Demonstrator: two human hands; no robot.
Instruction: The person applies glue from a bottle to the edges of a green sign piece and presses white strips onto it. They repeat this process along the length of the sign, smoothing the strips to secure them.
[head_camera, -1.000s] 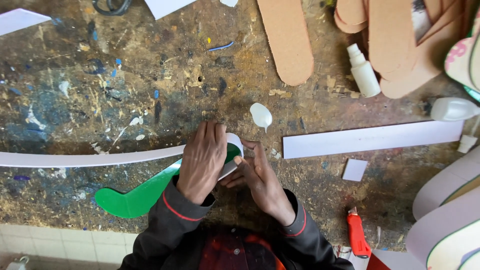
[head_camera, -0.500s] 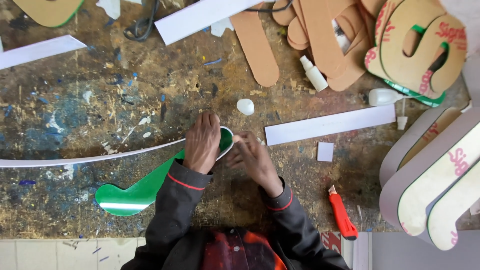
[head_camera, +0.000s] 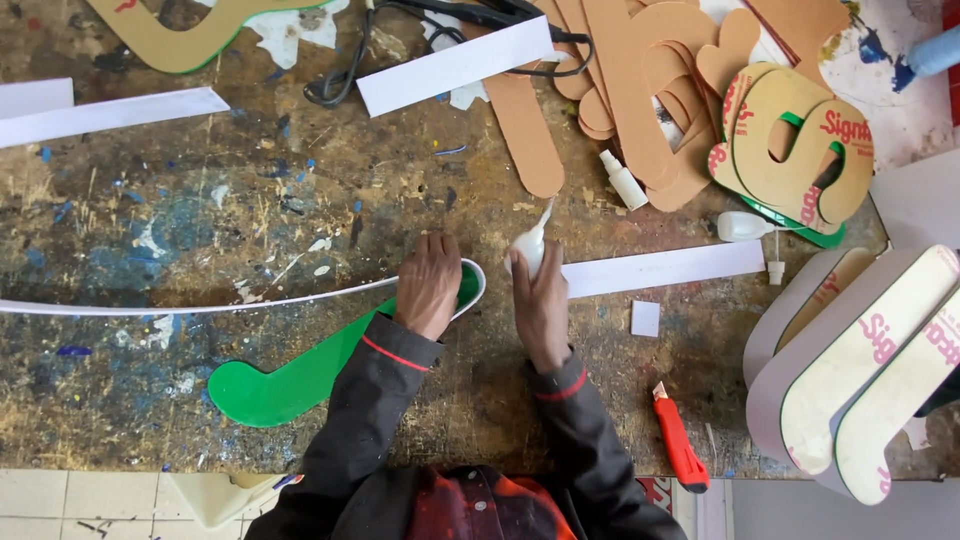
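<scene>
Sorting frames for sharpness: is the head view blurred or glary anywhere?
Head view: evenly lit, soft shadows; both hands, left and right, and the glue bottle look sharp; faint sheen on the green cutout; straight edges bow slightly toward the frame borders.

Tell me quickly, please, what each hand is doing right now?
Left hand: open, pressing flat on the green cutout.
Right hand: closed around a small white glue bottle.
</scene>
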